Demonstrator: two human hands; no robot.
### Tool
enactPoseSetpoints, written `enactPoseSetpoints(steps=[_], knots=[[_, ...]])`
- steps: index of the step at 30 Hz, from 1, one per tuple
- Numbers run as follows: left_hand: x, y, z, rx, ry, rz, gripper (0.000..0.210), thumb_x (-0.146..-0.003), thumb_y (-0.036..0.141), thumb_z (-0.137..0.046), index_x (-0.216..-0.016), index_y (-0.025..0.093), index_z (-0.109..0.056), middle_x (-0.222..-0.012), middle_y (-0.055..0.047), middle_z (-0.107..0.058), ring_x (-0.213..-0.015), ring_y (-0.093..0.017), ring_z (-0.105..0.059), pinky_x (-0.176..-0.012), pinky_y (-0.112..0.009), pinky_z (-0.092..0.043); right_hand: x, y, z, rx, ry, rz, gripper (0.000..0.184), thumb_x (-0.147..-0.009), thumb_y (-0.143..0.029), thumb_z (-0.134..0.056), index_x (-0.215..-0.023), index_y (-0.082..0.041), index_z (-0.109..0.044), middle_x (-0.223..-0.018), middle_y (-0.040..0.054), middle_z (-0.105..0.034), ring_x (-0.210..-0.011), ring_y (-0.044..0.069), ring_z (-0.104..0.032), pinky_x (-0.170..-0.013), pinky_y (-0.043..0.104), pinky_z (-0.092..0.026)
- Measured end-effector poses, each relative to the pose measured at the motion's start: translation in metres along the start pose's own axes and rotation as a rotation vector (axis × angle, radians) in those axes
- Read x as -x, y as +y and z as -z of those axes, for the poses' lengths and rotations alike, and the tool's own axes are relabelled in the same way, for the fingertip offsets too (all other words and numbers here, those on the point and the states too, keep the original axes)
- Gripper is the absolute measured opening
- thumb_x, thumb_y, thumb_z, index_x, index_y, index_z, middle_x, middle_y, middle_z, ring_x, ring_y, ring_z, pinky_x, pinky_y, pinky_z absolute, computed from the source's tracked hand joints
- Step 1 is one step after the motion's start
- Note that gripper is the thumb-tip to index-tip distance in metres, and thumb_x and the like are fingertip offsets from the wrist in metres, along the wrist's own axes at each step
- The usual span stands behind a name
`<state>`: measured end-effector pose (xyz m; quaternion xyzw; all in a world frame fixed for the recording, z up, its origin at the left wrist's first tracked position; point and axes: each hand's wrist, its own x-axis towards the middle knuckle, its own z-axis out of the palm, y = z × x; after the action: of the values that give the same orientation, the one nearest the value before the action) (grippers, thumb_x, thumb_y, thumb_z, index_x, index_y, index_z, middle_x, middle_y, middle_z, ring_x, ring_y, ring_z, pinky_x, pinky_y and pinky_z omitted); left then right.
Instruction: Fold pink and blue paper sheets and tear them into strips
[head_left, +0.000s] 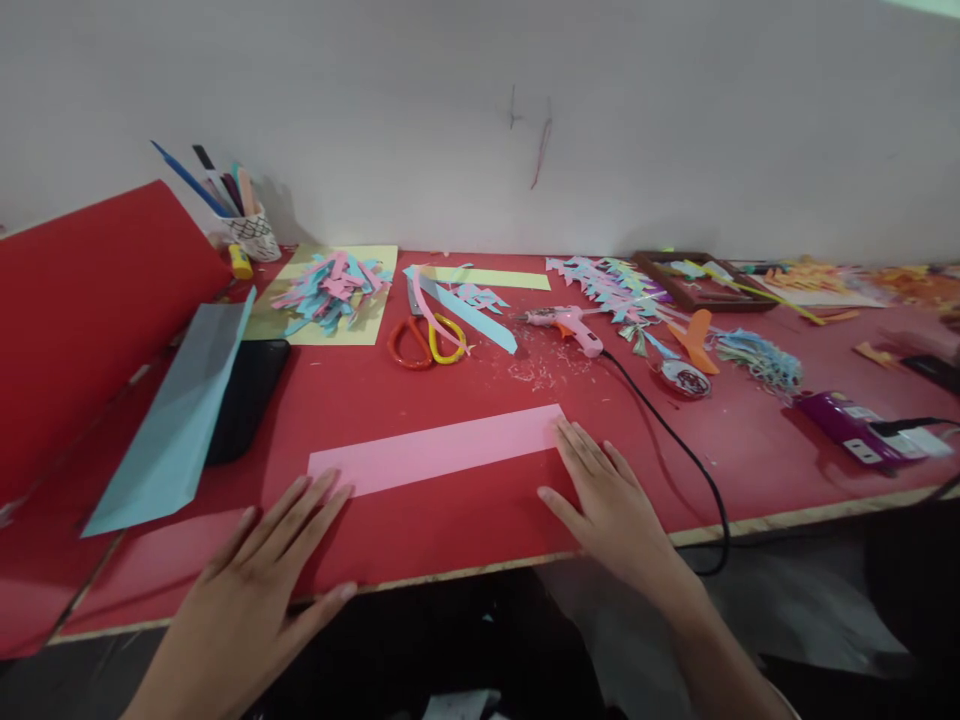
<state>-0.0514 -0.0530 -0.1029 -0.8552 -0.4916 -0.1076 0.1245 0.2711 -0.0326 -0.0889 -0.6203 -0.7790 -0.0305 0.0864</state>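
Note:
A long pink paper strip lies flat on the red tabletop in front of me. My left hand rests at its left end, fingers stretched out and fingertips on the paper's edge. At the right end, the fingertips of my right hand touch the strip, with the thumb spread apart. Beyond the strip lie scissors with one red and one yellow handle loop, partly under a curled pink strip. A light blue strip is beside them. Farther right sits a pink glue gun with a black cord.
Cut pink and blue paper pieces are heaped on a yellow sheet. Blue folded paper overlaps a black phone-like object at left. A pen cup stands by the wall. A purple power strip lies right, near the table edge.

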Motion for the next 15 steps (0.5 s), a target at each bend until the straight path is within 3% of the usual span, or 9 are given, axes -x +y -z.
enactPoseSetpoints(steps=[4, 8, 12, 15], knots=[[0.011, -0.004, 0.0, -0.006, -0.005, 0.072, 0.07, -0.08, 0.056, -0.025, -0.136, 0.019, -0.008, -0.129, -0.01, -0.044, -0.108, -0.027, -0.05, -0.089, -0.043, -0.034, 0.0, 0.0, -0.001, -0.007, 0.018, 0.006, 0.057, -0.083, -0.041, -0.03, -0.134, -0.018, -0.022, -0.135, 0.0102, -0.034, -0.124, 0.021, -0.032, -0.098, 0.043, -0.028], [0.013, -0.009, 0.004, 0.056, -0.014, 0.047, 0.065, -0.081, 0.054, -0.025, -0.136, 0.023, -0.009, -0.128, -0.008, -0.046, -0.107, -0.024, -0.051, -0.09, -0.04, -0.036, -0.001, 0.002, -0.003, -0.018, 0.019, 0.005, 0.055, -0.083, -0.041, -0.031, -0.134, -0.019, -0.024, -0.134, 0.0103, -0.036, -0.123, 0.022, -0.033, -0.098, 0.044, -0.027], [0.001, -0.014, 0.006, 0.118, 0.013, 0.094, 0.054, -0.082, 0.052, -0.028, -0.128, 0.026, -0.03, -0.118, -0.007, -0.055, -0.104, -0.024, -0.052, -0.092, -0.042, -0.035, -0.005, -0.003, 0.004, -0.009, 0.025, -0.003, 0.05, -0.082, -0.039, -0.034, -0.128, -0.019, -0.035, -0.132, 0.0111, -0.038, -0.123, 0.025, -0.032, -0.098, 0.051, -0.021], [-0.021, -0.011, 0.005, 0.124, 0.015, 0.145, 0.048, -0.082, 0.049, -0.03, -0.116, 0.019, -0.046, -0.109, -0.012, -0.058, -0.101, -0.027, -0.052, -0.086, -0.044, -0.041, -0.013, -0.012, 0.013, -0.001, 0.047, 0.062, 0.04, -0.082, -0.032, -0.038, -0.121, -0.023, -0.043, -0.134, 0.009, -0.036, -0.125, 0.026, -0.027, -0.099, 0.054, -0.014]])
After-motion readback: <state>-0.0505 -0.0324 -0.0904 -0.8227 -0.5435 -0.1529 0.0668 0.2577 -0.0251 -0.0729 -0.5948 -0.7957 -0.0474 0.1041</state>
